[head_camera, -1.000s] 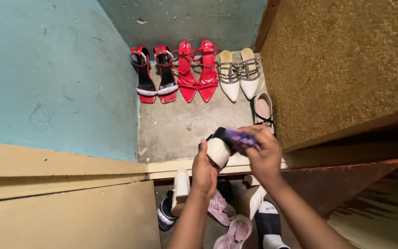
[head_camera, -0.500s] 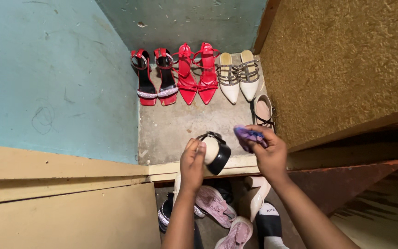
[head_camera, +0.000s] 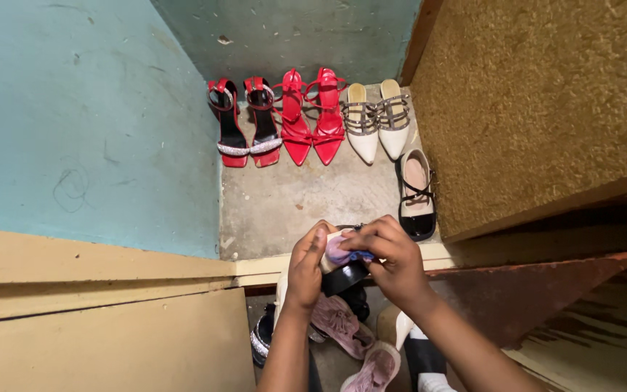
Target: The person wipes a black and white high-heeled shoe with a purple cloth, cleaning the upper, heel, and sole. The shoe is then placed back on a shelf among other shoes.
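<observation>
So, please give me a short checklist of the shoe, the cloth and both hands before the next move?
1. Left hand holds the black and white shoe: ok.
2. Right hand presses the purple cloth on the shoe: ok.
3. Cloth covers the whole shoe: not ok.
4. Shoe is clean: cannot tell.
5. Matching shoe stands on the floor: ok.

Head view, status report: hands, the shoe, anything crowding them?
Left hand grips black-and-white shoe. Right hand presses purple cloth onto it. Single black flat close beyond, not touching; pink shoes below.
</observation>
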